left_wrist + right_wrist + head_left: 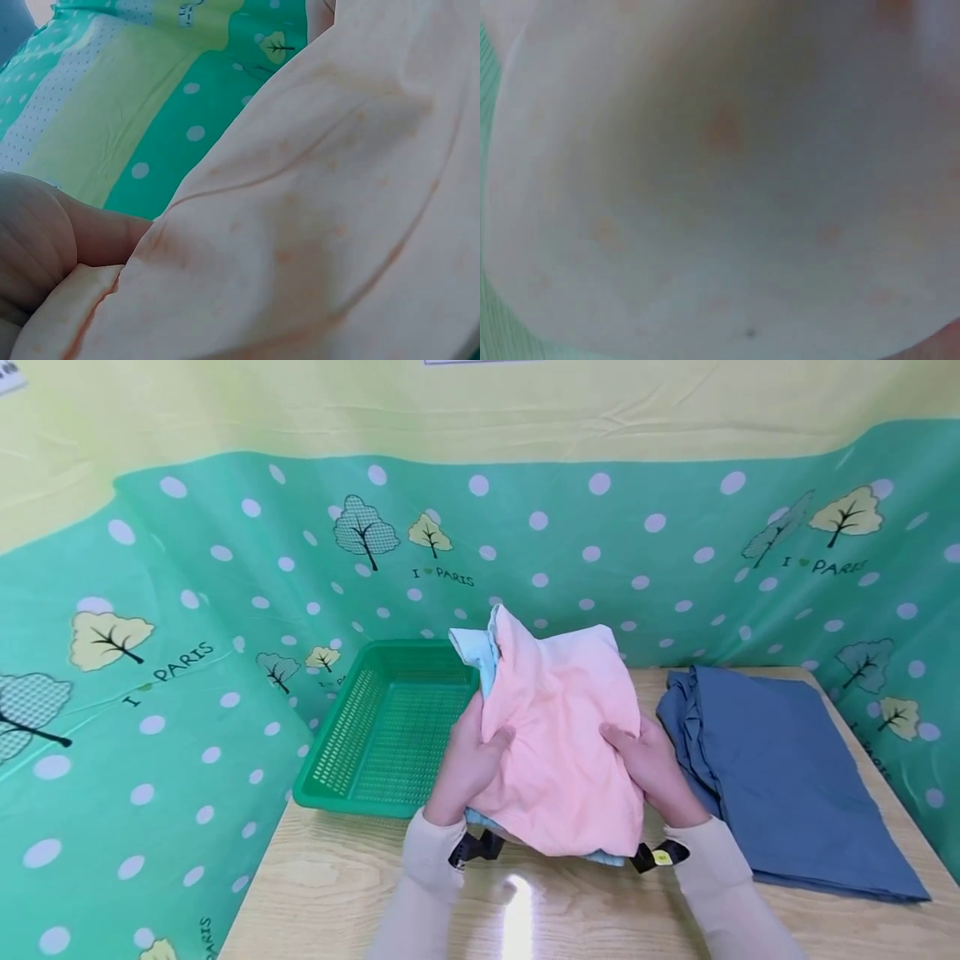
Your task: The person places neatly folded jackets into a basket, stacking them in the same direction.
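Both hands hold up a folded pink cloth (558, 735) in the head view. Light blue fabric shows at its upper left corner and along its lower edge; I cannot tell whether it is a garment. The left hand (468, 760) grips the left side, thumb on the pink face and the other fingers hidden behind. On the right side, the right hand (656, 768) grips it the same way. In the left wrist view the pale back of the cloth (300, 217) fills most of the picture beside the left hand (75, 232). Blurred cloth (720, 210) fills the right wrist view.
A green perforated plastic basket (318, 797) stands on the wooden table (322, 877), left of the held cloth. To the right lies a folded dark blue cloth (795, 768). A green and yellow printed curtain (420, 543) encloses the table's back and sides.
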